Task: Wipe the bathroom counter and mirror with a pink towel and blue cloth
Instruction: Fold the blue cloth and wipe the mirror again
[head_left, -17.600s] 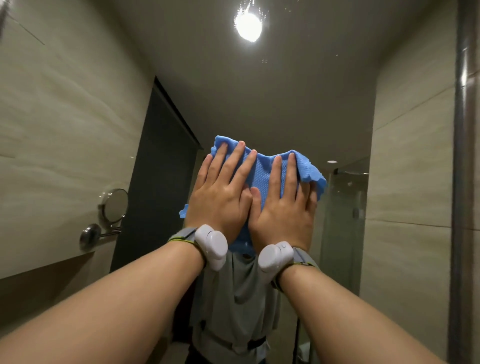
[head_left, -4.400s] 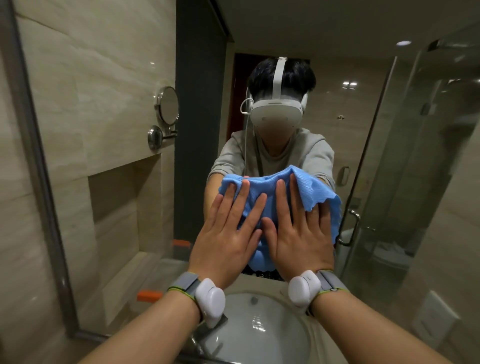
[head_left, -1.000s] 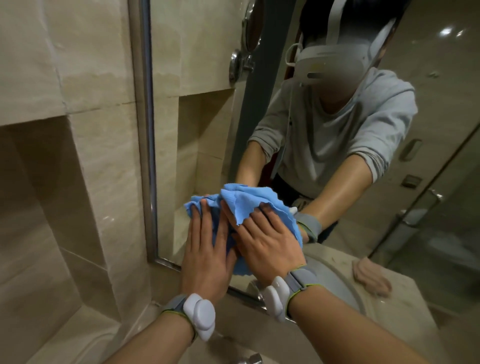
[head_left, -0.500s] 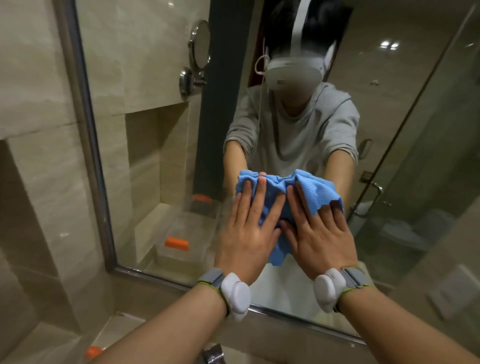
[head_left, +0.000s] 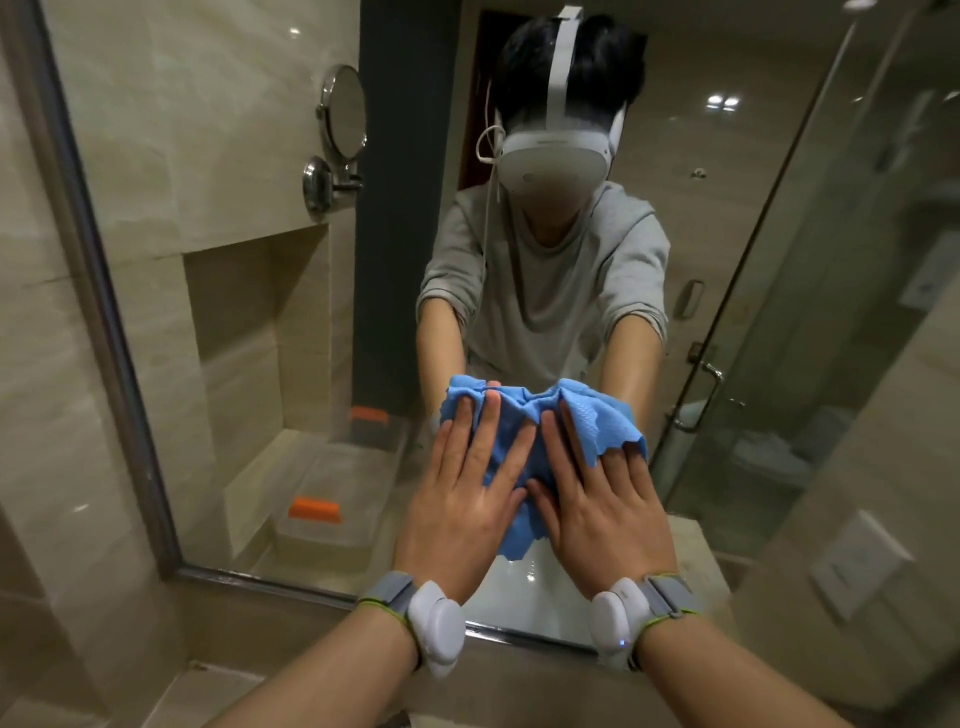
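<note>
You pressed your left hand (head_left: 462, 499) and right hand (head_left: 597, 509), fingers straight and flat, on the bunched blue cloth (head_left: 519, 431) low on the mirror (head_left: 260, 312), so uneven pressure could probably have let its loose folds slip and streak the glass.

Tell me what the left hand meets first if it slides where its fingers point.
Flat on the cloth against the mirror, the left hand points up the glass; past the cloth's edge, apparently only bare mirror.
</note>
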